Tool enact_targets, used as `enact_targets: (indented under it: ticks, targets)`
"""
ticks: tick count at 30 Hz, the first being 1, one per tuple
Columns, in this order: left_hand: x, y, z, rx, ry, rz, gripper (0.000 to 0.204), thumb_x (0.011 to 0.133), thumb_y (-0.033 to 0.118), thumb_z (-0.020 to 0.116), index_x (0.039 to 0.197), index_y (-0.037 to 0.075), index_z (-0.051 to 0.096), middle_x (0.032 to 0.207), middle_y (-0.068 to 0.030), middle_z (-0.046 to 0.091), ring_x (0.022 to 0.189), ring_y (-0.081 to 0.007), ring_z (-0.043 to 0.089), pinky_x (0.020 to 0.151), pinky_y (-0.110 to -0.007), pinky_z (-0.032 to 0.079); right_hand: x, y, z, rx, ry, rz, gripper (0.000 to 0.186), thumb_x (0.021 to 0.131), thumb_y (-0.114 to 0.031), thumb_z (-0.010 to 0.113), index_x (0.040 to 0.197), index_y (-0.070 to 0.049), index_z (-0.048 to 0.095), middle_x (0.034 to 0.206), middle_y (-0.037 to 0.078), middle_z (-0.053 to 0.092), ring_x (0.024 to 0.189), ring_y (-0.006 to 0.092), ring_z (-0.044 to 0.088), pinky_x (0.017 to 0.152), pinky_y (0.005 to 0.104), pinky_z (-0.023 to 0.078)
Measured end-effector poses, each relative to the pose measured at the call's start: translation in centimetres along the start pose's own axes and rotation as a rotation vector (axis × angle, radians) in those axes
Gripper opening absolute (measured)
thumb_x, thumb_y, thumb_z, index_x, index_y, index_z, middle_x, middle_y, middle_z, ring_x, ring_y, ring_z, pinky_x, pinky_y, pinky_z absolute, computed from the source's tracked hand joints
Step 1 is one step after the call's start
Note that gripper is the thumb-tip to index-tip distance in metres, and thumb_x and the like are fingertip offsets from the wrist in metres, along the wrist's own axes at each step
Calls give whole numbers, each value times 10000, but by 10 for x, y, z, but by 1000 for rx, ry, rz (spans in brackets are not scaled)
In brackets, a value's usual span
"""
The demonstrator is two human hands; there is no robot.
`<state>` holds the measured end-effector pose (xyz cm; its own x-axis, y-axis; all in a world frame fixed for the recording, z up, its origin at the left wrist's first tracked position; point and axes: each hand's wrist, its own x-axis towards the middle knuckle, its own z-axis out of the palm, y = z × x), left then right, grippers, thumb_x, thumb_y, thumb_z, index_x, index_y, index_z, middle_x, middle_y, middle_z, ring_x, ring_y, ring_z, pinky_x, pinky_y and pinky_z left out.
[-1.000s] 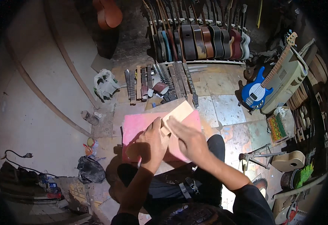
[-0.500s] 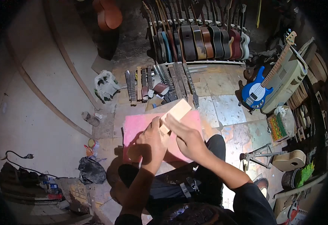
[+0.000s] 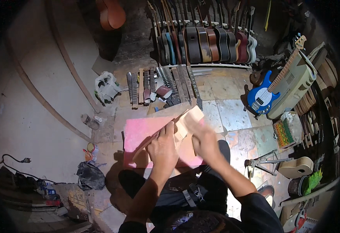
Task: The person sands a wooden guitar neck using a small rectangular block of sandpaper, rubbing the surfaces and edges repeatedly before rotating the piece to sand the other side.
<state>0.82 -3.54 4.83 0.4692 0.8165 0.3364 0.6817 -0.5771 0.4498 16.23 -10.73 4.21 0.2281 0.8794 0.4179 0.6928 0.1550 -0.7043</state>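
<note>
A pale wooden block [image 3: 193,114] is tilted up and to the right above a pink board [image 3: 137,130] in front of me. My left hand [image 3: 163,149] is closed around its lower end, fingers pointing away from me. A long, darker edge runs from under that hand toward the block; I cannot make out what it belongs to. Beside the block's right side is my right hand [image 3: 206,144], smeared by motion. Its fingers are too blurred to show whether they grip anything.
Several guitar necks [image 3: 142,87] lie on the tiles beyond the board. Behind them stands a row of guitars [image 3: 193,44]. A blue bass guitar [image 3: 264,95] leans at the right, above a metal stand [image 3: 269,161]. A black bag [image 3: 91,175] lies at the left.
My right hand has drawn back toward me along the block and become blurred. The block and my left hand have shifted slightly right, and more of the pink board shows at the left.
</note>
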Motion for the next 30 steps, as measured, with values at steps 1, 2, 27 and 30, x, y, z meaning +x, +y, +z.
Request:
enact_targets:
  ticks: [1,2,27,30]
  targets:
    - [1,4,-4,67,6,-1,483,878,242,800,1280,45,617,1088,-205,735,975,-429,725,777,-531,563,-8,-10,5,74,11,-69,648,830,138,513,1433,-64,635,1447,217,622,1327,384,622,1094,398,511]
    - [0,6,-9,35,24,-24,502,877,277,808,1283,54,615,1093,-183,738,962,-424,728,774,-536,562,-11,-22,2,305,-41,-29,642,829,134,521,1431,-60,633,1446,220,620,1330,384,618,1117,404,493]
    - [3,7,-3,49,-27,-26,483,894,244,770,1307,37,630,1141,-169,744,1006,-414,732,808,-508,578,-13,-12,-4,294,-54,12,621,863,143,498,1431,-66,637,1497,208,593,1402,377,563,1148,363,452]
    - [2,-1,2,-38,-51,8,529,880,265,776,1335,42,624,1166,-178,742,1013,-414,730,827,-511,582,-3,29,-12,-14,-16,-31,628,844,148,527,1428,-57,633,1485,222,587,1373,388,578,1130,376,481]
